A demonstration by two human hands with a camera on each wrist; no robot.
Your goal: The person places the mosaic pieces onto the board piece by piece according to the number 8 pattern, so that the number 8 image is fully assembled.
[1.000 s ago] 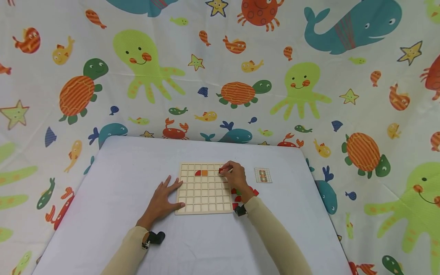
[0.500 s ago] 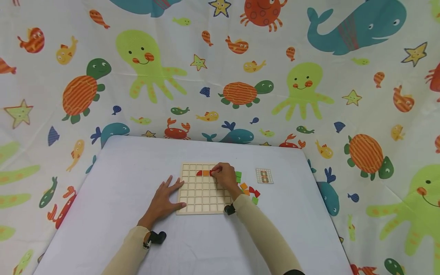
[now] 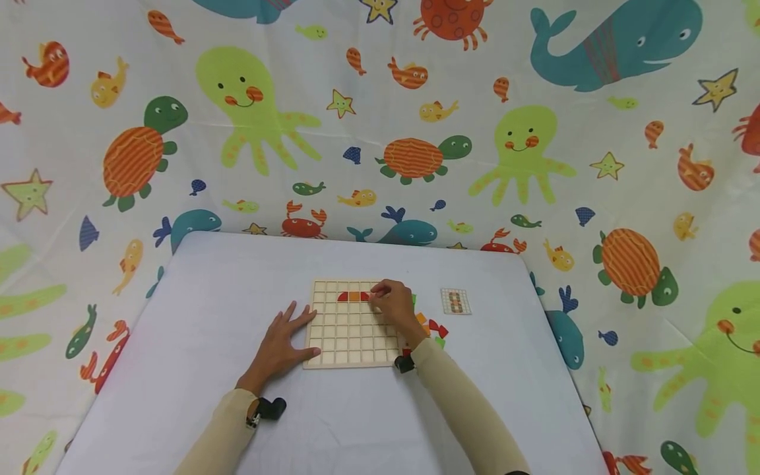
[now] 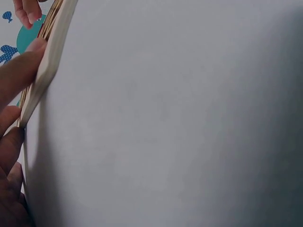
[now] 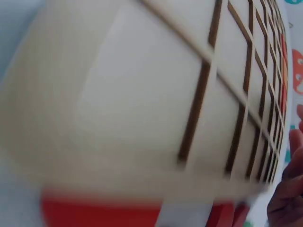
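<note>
A wooden grid board (image 3: 350,340) lies on the white table. In its second row sit a red quarter-round tile (image 3: 343,297), an orange square tile (image 3: 354,297) and another red tile (image 3: 365,297), side by side. My left hand (image 3: 282,343) rests with spread fingers along the board's left edge; the left wrist view shows its fingers (image 4: 21,71) touching the rim. My right hand (image 3: 396,307) hovers over the board's upper right, fingertips just right of the second red tile. In the right wrist view its fingers (image 5: 289,189) are bent, with no tile visible between them.
Loose red, orange and green tiles (image 3: 439,328) lie right of the board, partly hidden by my right arm. Beyond them is a small pattern card (image 3: 455,302) with a printed grid. A curtain with sea animals (image 3: 356,132) hangs behind the table.
My right hand has carried a red tile leftward into the cell beside the orange one, let go of it and drawn back slightly right. The left hand has stayed in place.
</note>
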